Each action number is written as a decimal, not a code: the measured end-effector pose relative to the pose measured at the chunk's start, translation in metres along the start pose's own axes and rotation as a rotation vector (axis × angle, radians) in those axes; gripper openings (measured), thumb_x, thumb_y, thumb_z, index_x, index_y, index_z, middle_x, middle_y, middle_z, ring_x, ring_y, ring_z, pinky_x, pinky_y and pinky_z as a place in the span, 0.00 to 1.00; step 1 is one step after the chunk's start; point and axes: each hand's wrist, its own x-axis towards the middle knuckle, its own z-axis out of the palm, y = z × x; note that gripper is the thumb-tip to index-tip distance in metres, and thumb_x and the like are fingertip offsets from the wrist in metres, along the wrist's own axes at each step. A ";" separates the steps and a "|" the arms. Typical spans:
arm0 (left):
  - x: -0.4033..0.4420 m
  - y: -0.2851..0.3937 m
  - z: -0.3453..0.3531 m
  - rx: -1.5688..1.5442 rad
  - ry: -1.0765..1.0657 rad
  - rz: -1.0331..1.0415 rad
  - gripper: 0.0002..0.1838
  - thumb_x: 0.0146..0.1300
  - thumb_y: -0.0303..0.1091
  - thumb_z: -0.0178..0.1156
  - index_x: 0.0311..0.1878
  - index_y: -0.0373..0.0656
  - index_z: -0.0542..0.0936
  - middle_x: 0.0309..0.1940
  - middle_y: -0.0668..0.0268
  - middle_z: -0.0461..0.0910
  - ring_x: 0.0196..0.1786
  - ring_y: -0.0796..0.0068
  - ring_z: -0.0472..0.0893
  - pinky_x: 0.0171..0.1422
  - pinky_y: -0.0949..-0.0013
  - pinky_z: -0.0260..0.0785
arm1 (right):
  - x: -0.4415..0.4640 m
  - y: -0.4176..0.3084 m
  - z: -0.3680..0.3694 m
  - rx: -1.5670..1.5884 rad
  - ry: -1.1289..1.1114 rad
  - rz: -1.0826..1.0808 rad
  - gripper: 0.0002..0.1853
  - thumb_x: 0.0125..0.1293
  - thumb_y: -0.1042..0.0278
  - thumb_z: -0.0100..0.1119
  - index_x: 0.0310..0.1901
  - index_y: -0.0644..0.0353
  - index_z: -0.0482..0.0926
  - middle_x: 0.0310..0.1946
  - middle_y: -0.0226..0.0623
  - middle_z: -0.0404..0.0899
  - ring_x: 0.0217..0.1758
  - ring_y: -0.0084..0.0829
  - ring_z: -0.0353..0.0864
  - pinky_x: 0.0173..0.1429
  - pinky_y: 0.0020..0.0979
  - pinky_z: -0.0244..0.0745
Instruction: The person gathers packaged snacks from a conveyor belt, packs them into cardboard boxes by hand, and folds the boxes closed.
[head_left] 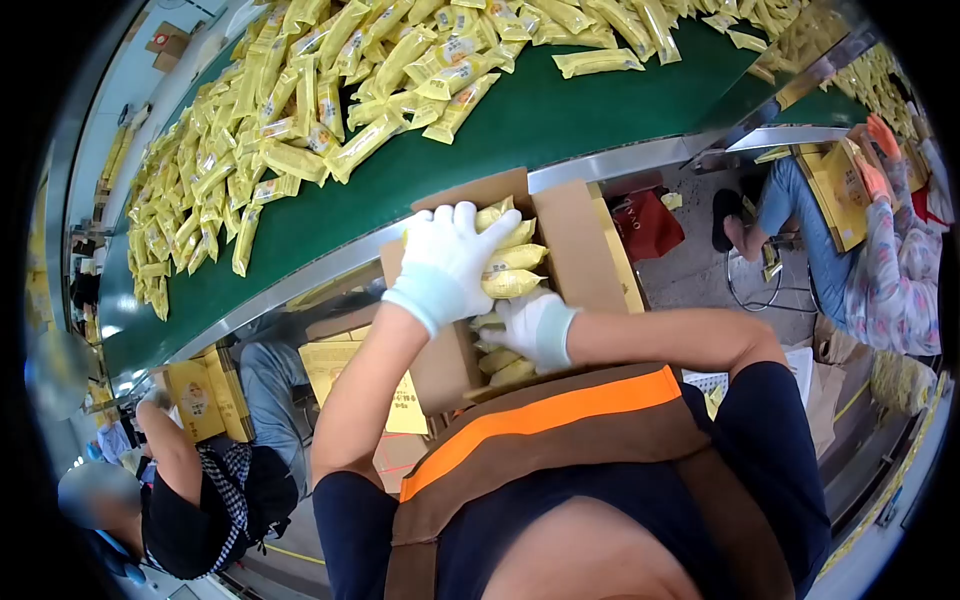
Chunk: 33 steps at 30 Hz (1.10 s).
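An open cardboard box stands in front of my body, its flaps raised. Yellow sealed packets lie in it in a row, with more packets nearer to me. My left hand, in a white glove with a pale blue cuff, rests over the left ends of the far packets. Its fingers are stretched out and the thumb is spread. Also gloved, my right hand reaches down into the box between the two groups of packets. Its fingertips are partly hidden and blurred, so its grip does not show.
Beyond the box runs a green conveyor belt with a metal edge, heaped with yellow packets. Yellow cartons stand at my left. People sit on both sides, one with cartons at right. A red bag lies below the belt.
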 end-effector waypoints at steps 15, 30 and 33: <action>0.047 0.035 0.115 0.187 -0.444 -0.084 0.50 0.55 0.47 0.65 0.80 0.61 0.52 0.59 0.55 0.71 0.56 0.58 0.76 0.56 0.57 0.69 | -0.040 -0.007 -0.073 -0.119 -0.292 -0.232 0.25 0.61 0.55 0.59 0.62 0.47 0.77 0.60 0.46 0.76 0.62 0.41 0.76 0.62 0.46 0.71; 0.031 -0.046 0.009 -1.148 0.069 0.184 0.23 0.61 0.29 0.63 0.61 0.43 0.78 0.51 0.54 0.83 0.50 0.54 0.82 0.57 0.60 0.75 | 0.008 0.122 -0.202 0.901 0.429 -0.267 0.12 0.66 0.63 0.61 0.46 0.60 0.84 0.45 0.35 0.83 0.48 0.31 0.81 0.57 0.33 0.75; 0.049 -0.112 -0.012 -0.578 0.563 -0.297 0.28 0.61 0.38 0.66 0.65 0.41 0.75 0.59 0.51 0.78 0.62 0.56 0.76 0.67 0.59 0.68 | 0.077 0.242 -0.226 0.573 0.715 0.134 0.29 0.69 0.46 0.56 0.59 0.64 0.78 0.53 0.43 0.82 0.58 0.33 0.80 0.64 0.31 0.72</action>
